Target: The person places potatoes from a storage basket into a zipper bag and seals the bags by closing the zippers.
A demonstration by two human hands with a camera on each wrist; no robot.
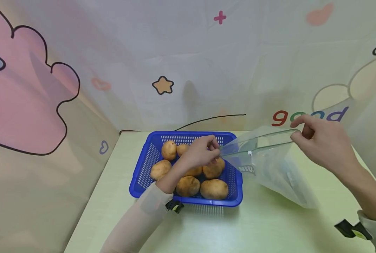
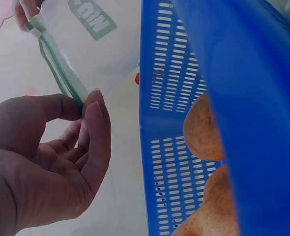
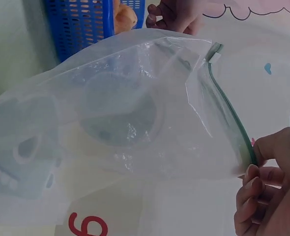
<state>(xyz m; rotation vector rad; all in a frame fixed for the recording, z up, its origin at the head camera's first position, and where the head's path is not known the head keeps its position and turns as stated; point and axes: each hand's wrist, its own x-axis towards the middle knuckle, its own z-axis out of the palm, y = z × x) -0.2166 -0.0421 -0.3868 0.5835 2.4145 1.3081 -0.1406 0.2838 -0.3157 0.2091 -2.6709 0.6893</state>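
A translucent zip-lock bag (image 1: pixel 279 170) with a green zip edge hangs between my two hands, its mouth parted a little. My left hand (image 1: pixel 203 151) pinches one end of the zip edge above the basket; the left wrist view shows thumb and fingertips meeting on it. At the other end, my right hand (image 1: pixel 325 144) pinches the green edge (image 3: pixel 233 113). Below my left hand stands a blue plastic basket (image 1: pixel 238 191) holding several potatoes (image 1: pixel 214 189), some partly hidden by the left hand and forearm. Printed patches show on the bag in the right wrist view.
The basket rests on a pale green table (image 1: pixel 112 211) near its back edge. Behind it hangs a cloth backdrop (image 1: pixel 188 52) with cartoon prints, and more printed cloth closes off both sides.
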